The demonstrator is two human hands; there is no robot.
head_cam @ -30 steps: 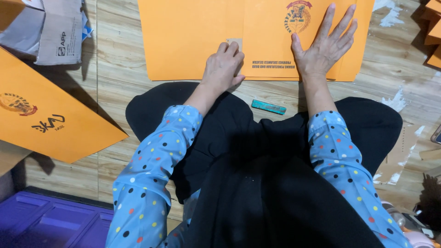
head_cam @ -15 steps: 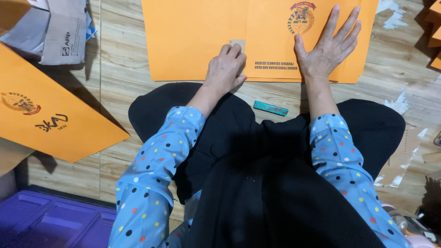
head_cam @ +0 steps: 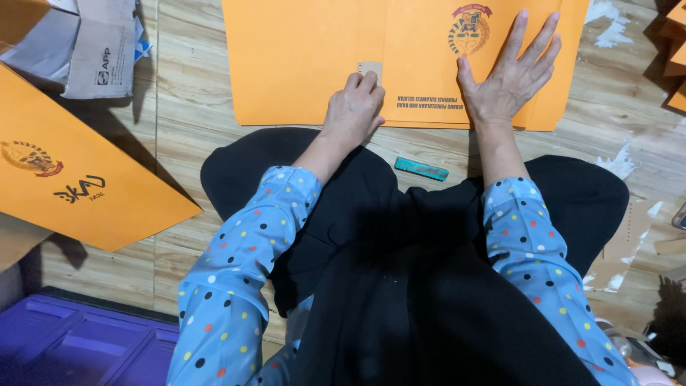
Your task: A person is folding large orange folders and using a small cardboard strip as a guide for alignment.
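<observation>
Fingers (head_cam: pixel 368 84) of the left hand (head_cam: pixel 354 111) are being curled onto a small brown paper tab (head_cam: pixel 370 68), pressing rather than gripping it. Beside them, the right hand (head_cam: pixel 509 78) is being spread flat, fingers wide, on the large orange paper envelope (head_cam: pixel 307 57) lying on the wooden floor (head_cam: pixel 193 100). Uneven pressure could leave the tab crooked or the paper creased.
</observation>
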